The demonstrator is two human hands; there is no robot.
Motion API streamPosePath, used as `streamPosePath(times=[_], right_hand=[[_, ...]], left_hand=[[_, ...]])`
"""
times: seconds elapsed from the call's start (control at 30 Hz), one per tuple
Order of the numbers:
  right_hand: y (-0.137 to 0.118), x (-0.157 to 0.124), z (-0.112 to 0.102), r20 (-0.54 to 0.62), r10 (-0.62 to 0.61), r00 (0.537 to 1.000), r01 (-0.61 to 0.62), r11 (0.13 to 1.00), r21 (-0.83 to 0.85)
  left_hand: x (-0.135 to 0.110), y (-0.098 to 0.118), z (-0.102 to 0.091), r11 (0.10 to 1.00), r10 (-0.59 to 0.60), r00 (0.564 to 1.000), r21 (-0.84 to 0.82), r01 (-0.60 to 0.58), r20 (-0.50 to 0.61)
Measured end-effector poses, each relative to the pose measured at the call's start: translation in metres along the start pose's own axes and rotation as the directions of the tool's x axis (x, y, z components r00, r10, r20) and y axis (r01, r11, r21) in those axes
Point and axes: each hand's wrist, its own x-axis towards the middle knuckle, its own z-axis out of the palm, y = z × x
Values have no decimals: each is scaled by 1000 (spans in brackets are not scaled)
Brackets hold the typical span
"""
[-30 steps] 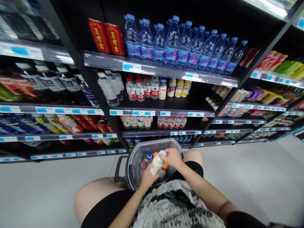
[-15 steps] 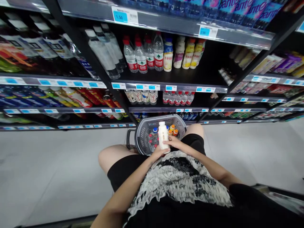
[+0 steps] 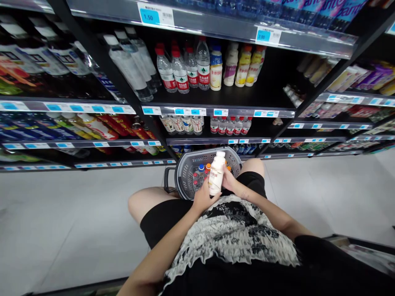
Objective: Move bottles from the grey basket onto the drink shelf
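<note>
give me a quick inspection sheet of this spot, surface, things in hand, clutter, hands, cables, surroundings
surface: pale grey floor, bare where it shows
things in hand: white bottle with white cap, held upright over the grey basket
clutter: several small bottles with blue, orange and red caps in the basket
hands: left hand grips the bottle's lower part; right hand steadies its side
cables: nothing seen
surroundings: black shelves with water bottles, drink bottles and blue price tags; person crouches, knees either side of the basket
</note>
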Motion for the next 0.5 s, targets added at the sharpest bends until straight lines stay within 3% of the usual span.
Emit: streamPosePath(times=[0.2, 0.33, 0.5], right_hand=[[-9, -4, 9, -81, -32, 996, 26, 997, -70], [-11, -7, 13, -83, -23, 996, 18, 997, -71], [-10, -5, 17, -53, -5, 999, 4, 1000, -24]], left_hand=[[-7, -12, -6, 980, 137, 982, 127, -154, 134], [-8, -18, -9, 963, 227, 970, 128, -237, 90], [-12, -27, -3, 965, 229, 972, 120, -233, 42]])
